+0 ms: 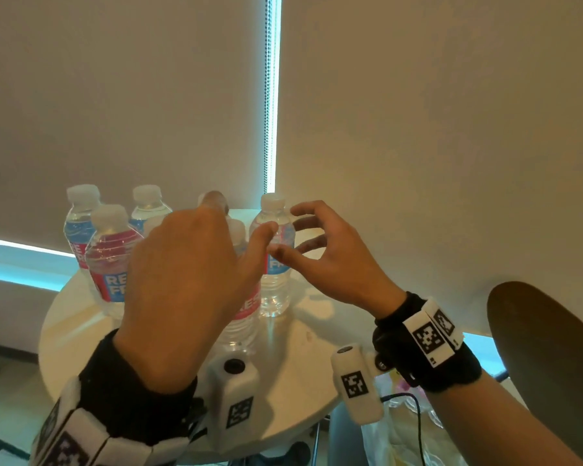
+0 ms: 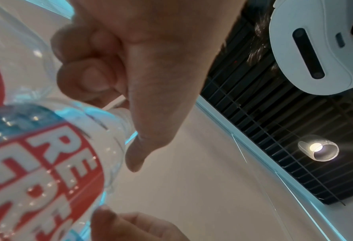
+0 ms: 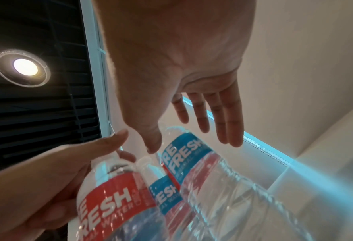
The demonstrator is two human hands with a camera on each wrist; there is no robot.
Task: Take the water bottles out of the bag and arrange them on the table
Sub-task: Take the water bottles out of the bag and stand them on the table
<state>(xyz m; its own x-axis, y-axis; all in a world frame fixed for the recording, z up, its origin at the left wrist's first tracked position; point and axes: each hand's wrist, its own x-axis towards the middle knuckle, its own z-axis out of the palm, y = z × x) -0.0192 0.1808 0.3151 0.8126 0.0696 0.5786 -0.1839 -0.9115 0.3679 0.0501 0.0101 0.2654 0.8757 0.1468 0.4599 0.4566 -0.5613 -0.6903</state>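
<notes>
Looks like the arranging step: left hand (image 1: 182, 264) is wrapped around a red-label bottle (image 1: 244, 317) mid-frame on the round surface (image 1: 303, 334), right hand (image 1: 320, 253) hovers spread-fingered beside the blue-label bottle (image 1: 274, 253), so next I'd let go gently without bumping neighbours.

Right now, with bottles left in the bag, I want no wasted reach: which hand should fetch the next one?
Probably right. The right hand is open and empty, and the bag sits below its wrist; the left hand grips a bottle.
</notes>
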